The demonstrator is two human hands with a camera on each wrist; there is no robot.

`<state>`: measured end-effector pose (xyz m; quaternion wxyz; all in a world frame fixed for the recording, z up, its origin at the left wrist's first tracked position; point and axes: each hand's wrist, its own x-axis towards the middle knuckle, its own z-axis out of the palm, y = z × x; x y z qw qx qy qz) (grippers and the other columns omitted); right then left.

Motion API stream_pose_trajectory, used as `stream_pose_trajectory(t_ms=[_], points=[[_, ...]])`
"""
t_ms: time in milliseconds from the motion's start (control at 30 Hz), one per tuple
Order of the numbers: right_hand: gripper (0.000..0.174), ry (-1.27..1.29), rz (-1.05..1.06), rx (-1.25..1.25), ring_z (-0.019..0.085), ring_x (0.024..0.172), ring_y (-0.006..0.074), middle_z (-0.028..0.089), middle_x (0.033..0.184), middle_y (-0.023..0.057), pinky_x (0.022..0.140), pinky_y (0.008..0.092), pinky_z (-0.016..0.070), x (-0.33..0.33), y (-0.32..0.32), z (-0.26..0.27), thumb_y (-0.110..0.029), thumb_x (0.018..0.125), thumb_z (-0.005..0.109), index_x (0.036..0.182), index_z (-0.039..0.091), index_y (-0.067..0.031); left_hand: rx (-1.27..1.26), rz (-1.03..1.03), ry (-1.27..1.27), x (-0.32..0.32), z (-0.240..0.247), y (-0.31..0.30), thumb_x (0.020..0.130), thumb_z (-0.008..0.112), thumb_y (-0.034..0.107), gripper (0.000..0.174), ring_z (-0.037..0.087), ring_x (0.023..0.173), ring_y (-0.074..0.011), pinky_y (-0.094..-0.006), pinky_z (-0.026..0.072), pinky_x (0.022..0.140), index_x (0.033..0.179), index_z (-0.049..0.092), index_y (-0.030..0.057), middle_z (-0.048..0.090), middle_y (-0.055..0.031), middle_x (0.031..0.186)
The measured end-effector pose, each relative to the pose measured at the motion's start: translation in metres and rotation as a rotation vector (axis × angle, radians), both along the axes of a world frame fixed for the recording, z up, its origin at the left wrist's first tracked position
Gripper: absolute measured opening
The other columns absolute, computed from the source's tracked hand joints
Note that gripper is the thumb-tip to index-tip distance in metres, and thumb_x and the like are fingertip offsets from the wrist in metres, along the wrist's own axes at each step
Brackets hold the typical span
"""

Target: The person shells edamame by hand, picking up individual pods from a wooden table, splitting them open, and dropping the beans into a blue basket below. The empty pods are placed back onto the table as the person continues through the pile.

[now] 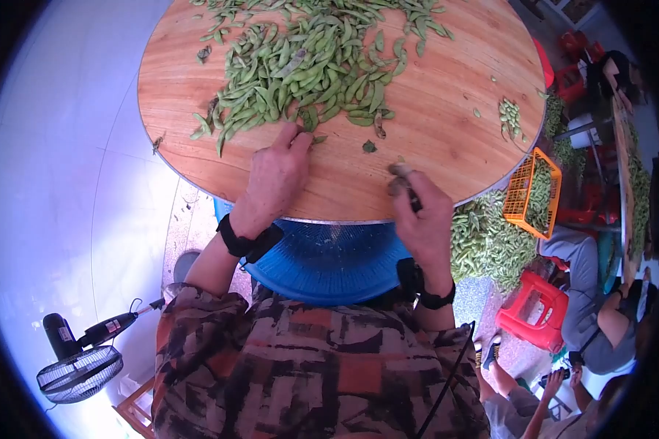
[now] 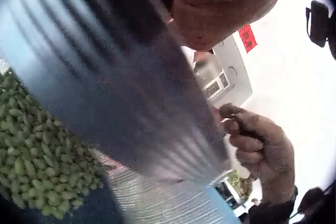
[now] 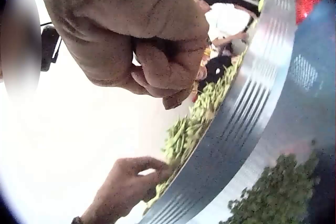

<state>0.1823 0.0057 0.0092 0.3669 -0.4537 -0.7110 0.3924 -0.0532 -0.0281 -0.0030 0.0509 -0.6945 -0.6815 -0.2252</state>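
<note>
My left hand (image 1: 280,170) reaches to the near edge of a heap of green soybean pods (image 1: 300,73) on a round wooden table (image 1: 454,110). Its fingertips touch the pods, and what lies between them is hidden. Near the table's front edge, my right hand (image 1: 426,212) has its fingers curled, pinching a small brownish pod-like piece (image 1: 399,170), blurred at the fingertips. From the right wrist view, the curled right hand (image 3: 157,45) hangs beyond the table's ribbed metal edge (image 3: 236,113), with the left hand (image 3: 126,184) at the pods.
Under the table edge sits a blue basin (image 1: 322,263); shelled green beans (image 2: 42,155) show below the rim. More beans (image 1: 509,117) lie at the table's right. Beyond are an orange crate (image 1: 518,192), floor pods (image 1: 490,238), a red stool (image 1: 531,311), seated people and a fan (image 1: 80,373).
</note>
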Motion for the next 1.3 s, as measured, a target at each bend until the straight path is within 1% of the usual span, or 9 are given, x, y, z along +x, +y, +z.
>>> stream_pose_trajectory(t_ms=[100,167,267,433,667,833,1133,1233,1300], points=[[0.024,0.179,0.079,-0.119,0.06,0.069,0.0121,0.066,0.081,0.0092,0.066,0.0253,0.0485,-0.014,0.0,-0.002,-0.006,0.089,0.057,0.111,0.065,0.0019,-0.037,-0.091,-0.384,0.011,0.014,-0.002,0.079,0.066,0.0,0.022,0.063,0.065,-0.0208,-0.0296,0.0517,0.056,0.1,0.058,0.0009,0.062,-0.0093,0.094],[0.024,0.226,0.096,-0.231,0.058,0.069,0.01,0.065,0.08,0.0065,0.065,0.0241,0.0476,-0.015,0.001,0.0,-0.006,0.09,0.056,0.111,0.065,0.0021,-0.373,-0.128,-1.058,0.019,0.015,-0.004,0.086,0.065,0.004,0.014,0.062,0.072,-0.0112,-0.0254,0.0513,0.059,0.098,0.058,0.0004,0.064,-0.0063,0.095],[0.024,0.299,0.118,-0.388,0.055,0.069,0.0066,0.063,0.078,0.0018,0.063,0.0223,0.0461,-0.015,0.003,0.0,-0.007,0.091,0.055,0.111,0.064,0.0025,-0.49,-0.273,-1.24,0.031,0.005,0.0,0.091,0.061,0.003,0.007,0.062,0.078,-0.0095,-0.025,0.0523,0.063,0.096,0.058,-0.0004,0.063,-0.004,0.095],[0.024,0.379,0.144,-0.623,0.051,0.065,0.0056,0.06,0.073,-0.0026,0.061,0.0217,0.0445,-0.002,0.004,0.003,-0.007,0.092,0.054,0.112,0.064,0.0018,-0.438,-0.354,-1.337,0.039,-0.003,0.007,0.09,0.061,0.001,0.006,0.063,0.079,-0.0102,-0.0236,0.0524,0.064,0.095,0.058,-0.0002,0.063,-0.0048,0.095],[0.025,0.342,0.205,-0.321,0.053,0.077,0.0129,0.06,0.089,0.008,0.072,0.0259,0.0454,-0.003,0.006,-0.002,-0.001,0.089,0.053,0.112,0.063,0.0019,-0.497,-0.26,-1.659,0.046,0.008,0.007,0.086,0.066,0.0,0.01,0.062,0.072,-0.0094,-0.0222,0.0507,0.055,0.094,0.06,0.0003,0.063,-0.0044,0.086],[0.028,0.315,0.196,-0.283,0.055,0.081,0.0159,0.059,0.089,0.011,0.077,0.027,0.0457,-0.002,0.007,-0.008,0.001,0.087,0.053,0.113,0.063,0.0023,-0.581,-0.15,-1.57,0.044,0.003,0.007,0.084,0.069,0.001,0.011,0.06,0.063,-0.009,-0.0211,0.0477,0.051,0.093,0.063,-0.0007,0.064,-0.0034,0.079],[0.027,0.352,0.219,-0.395,0.052,0.076,0.0146,0.054,0.081,0.0076,0.071,0.0259,0.0436,-0.001,0.007,-0.006,0.001,0.087,0.053,0.111,0.063,0.0035,-0.434,-0.044,-1.439,0.058,0.001,0.001,0.082,0.071,0.004,0.008,0.056,0.055,-0.0053,-0.0203,0.0425,0.048,0.088,0.067,0.001,0.064,-0.0005,0.072],[0.026,0.314,0.234,-0.323,0.047,0.066,0.0108,0.051,0.077,0.0027,0.06,0.0242,0.0408,0.003,0.009,-0.007,0.001,0.09,0.053,0.113,0.062,0.0037,-0.44,-0.097,-1.563,0.055,-0.007,0.001,0.083,0.071,0.004,0.007,0.056,0.054,-0.0067,-0.0209,0.043,0.046,0.088,0.066,0.0018,0.063,-0.0008,0.071],[0.025,0.625,0.338,-0.722,0.04,0.057,0.006,0.048,0.075,-0.0019,0.05,0.0211,0.0339,0.009,0.01,-0.002,0.0,0.093,0.052,0.115,0.062,0.0038,-0.459,-0.151,-1.705,0.05,-0.009,-0.001,0.084,0.071,0.005,0.007,0.057,0.053,-0.0078,-0.0214,0.0433,0.045,0.087,0.065,0.0023,0.062,-0.0012,0.071]])
